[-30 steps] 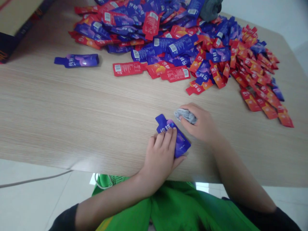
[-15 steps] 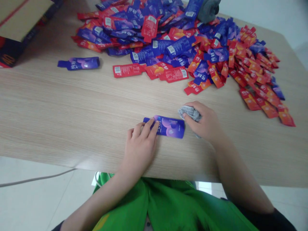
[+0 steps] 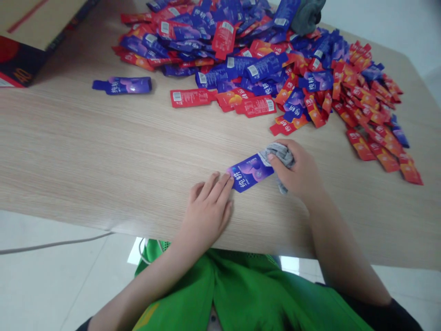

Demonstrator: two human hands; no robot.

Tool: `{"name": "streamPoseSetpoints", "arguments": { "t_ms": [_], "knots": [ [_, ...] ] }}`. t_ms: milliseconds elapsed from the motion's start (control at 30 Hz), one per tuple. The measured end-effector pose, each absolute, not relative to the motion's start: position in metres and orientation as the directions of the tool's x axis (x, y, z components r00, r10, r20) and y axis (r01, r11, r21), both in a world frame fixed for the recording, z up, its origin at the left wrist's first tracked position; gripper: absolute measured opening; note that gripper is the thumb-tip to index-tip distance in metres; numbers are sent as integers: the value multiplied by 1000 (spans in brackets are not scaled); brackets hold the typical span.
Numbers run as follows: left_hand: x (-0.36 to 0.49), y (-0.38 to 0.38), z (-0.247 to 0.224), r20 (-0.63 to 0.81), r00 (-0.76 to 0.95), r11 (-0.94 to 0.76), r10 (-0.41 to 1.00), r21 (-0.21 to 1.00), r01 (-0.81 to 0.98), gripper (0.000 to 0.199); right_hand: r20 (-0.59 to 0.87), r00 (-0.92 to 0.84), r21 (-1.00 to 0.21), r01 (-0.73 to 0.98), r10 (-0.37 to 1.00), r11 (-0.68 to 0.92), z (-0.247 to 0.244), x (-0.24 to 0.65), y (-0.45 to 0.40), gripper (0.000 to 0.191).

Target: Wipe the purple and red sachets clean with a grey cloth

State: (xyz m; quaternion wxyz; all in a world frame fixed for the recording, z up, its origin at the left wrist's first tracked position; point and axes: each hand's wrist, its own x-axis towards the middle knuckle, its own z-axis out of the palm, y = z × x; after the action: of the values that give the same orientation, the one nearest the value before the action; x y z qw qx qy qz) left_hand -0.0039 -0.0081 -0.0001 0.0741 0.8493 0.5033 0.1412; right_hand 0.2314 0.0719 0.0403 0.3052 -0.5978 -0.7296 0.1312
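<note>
A purple pouch point(image 3: 251, 173) lies on the wooden table point(image 3: 103, 151), tilted with its right end higher. My left hand point(image 3: 209, 209) rests flat, its fingers extended and the fingertips touching the pouch's left end. In my right hand point(image 3: 296, 170) is a bunched grey cloth point(image 3: 280, 155), which covers the pouch's upper right corner. A loose end of the cloth hangs below my thumb. Another purple pouch point(image 3: 129, 86) lies alone at the upper left.
Across the back of the table spreads a large pile of red and purple pouches point(image 3: 263, 66). On top of it sits a dark grey cloth point(image 3: 308, 17). A cardboard box point(image 3: 34, 27) stands at the far left. A cable point(image 3: 58, 245) runs below the table's front edge.
The pouch has turned, its right end swinging upward, and it has shifted right. The grey cloth now overlaps its corner. My left fingers cover less of it. The view has shifted slightly.
</note>
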Motion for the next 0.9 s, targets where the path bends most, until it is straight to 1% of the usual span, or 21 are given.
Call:
{"name": "streamPoseSetpoints", "arguments": {
  "t_ms": [67,133,267,367,467,600,733,900],
  "knots": [
    [-2,-6,0,157,467,-492,870,266,829,49,327,-87,-538,801,941,261,42,228,70,21],
    [-1,-4,0,152,480,-503,864,267,822,49,332,-103,-500,824,938,267,40,225,67,24],
    [2,-6,4,188,461,-497,867,272,824,49,195,-183,-427,869,964,252,28,225,62,28],
    [3,-14,7,206,436,-479,876,270,835,47,142,-192,-399,887,971,234,24,227,60,28],
    [6,-20,9,161,445,-472,881,221,854,46,102,-185,-370,905,977,210,29,227,60,27],
    [11,-19,8,102,395,-407,913,177,896,51,2,-159,-328,933,987,150,44,228,60,23],
    [15,-13,7,117,349,-366,930,208,907,58,-122,-152,-307,946,981,108,58,231,58,19],
    [14,-9,6,117,347,-366,930,238,900,56,-251,-167,-304,949,953,86,64,234,55,20]
  ]
}}
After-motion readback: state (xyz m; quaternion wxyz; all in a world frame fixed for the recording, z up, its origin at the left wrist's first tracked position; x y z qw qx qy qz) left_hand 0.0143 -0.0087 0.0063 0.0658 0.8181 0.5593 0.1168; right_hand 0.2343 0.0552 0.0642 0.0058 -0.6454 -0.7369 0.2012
